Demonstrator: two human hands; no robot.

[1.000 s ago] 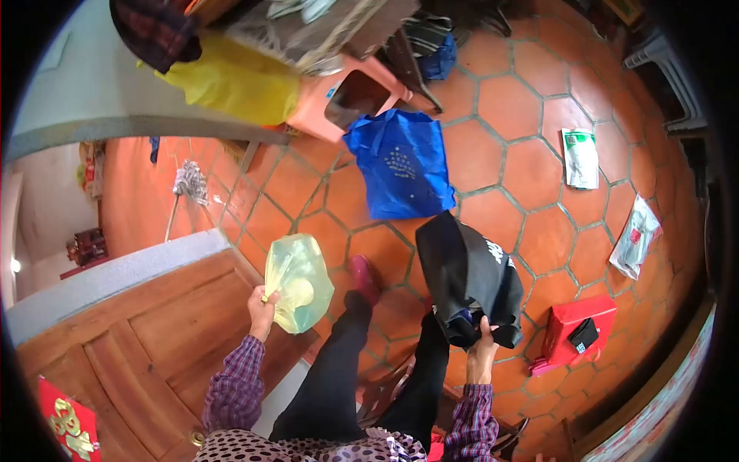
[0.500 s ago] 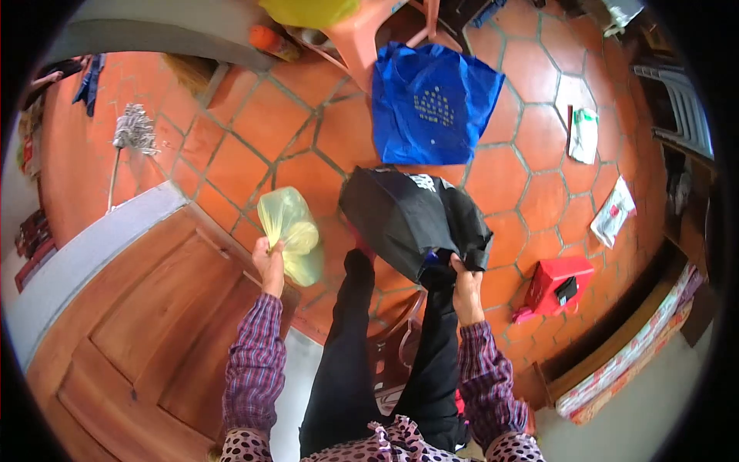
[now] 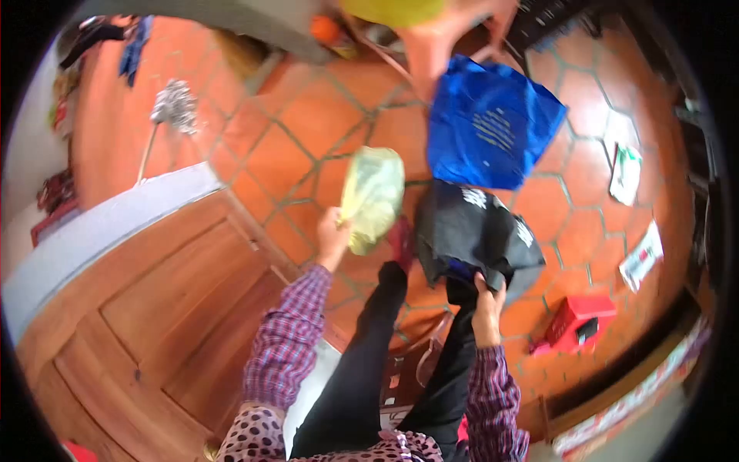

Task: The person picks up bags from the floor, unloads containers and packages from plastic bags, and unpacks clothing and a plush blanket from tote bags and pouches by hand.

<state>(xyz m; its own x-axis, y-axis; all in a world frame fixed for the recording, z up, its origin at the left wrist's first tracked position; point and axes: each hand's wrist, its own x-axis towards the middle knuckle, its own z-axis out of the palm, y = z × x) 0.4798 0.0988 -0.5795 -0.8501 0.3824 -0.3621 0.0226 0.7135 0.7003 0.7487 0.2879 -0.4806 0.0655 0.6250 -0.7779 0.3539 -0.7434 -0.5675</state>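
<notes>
Yellow bag (image 3: 375, 192) and black bag (image 3: 479, 231) occupy two hands (image 3: 333, 240) (image 3: 488, 306), one each.

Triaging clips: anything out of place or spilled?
No spill visible. Mildly odd: a white packet and a second packet lie loose on the floor, right of the black bag, rather than put away.

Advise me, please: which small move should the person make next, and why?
Perhaps bring the yellow plastic bag a little closer to the black bag. The left hand grips the yellow one by a gathered part, while the right hand holds the black one by its near edge, and the two bags appear close but apart.
</notes>
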